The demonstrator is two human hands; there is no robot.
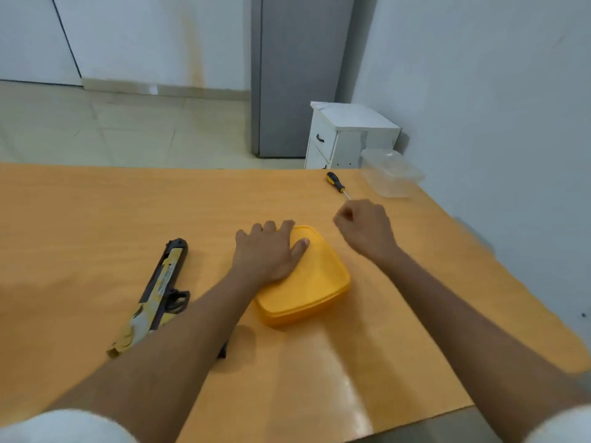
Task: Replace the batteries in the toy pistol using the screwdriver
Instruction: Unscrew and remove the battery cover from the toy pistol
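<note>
On the orange wood-grain tabletop [80, 219], the toy pistol [160, 292] lies nearest on the left, its dark body covered with yellow and white print, muzzle pointing away, grip partly hidden under the left forearm. Just right of it, the left hand [268, 251] rests flat with fingers spread on a yellow lidded container [307, 282]. Beyond, the right hand [364, 228] hovers with fingers curled in, empty. Just past it lies the screwdriver [336, 183], black-and-yellow handle, thin shaft pointing toward that hand. A clear plastic tub [391, 174] sits at the far right corner.

toy pistol [163, 290] | printed lettering on barrel | blurred, unreadable | no other text
</note>
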